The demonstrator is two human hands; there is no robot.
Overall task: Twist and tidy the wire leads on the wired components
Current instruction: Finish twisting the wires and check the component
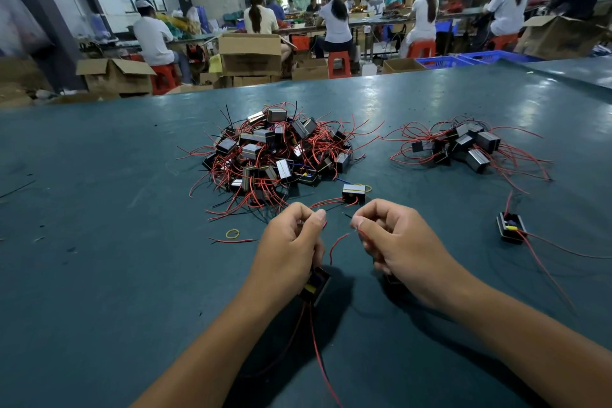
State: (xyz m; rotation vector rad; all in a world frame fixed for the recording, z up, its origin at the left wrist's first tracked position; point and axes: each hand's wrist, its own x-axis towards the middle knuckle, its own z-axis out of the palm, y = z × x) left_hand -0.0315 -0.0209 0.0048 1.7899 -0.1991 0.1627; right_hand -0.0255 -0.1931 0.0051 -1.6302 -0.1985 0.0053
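Pinching a thin lead near its tip, the left hand (291, 235) has its fingers curled, and a small black block (316, 285) with a yellow stripe hangs just below its heel, above the green table (99, 209). The right hand (394, 238) is also curled, thumb and forefinger closed on a red wire (336, 245) that loops down between the two hands. Whether both ends belong to that same block cannot be told, since something dark sits under the right palm.

The main risk, as I judge it, is a weak or lopsided twist: the grips sit close to the bare tips, so a slip would let the strands spring apart. Pulling outward while twisting could strain the lead where it enters the block (the joint there is hidden). The long red tails (318, 351) trailing toward the body might snag on a forearm. The big tangled pile (275, 152) lies just ahead, and stray wires reach near the hands, so one could get caught up in the twist. A smaller heap (463, 146) sits well apart to the right.
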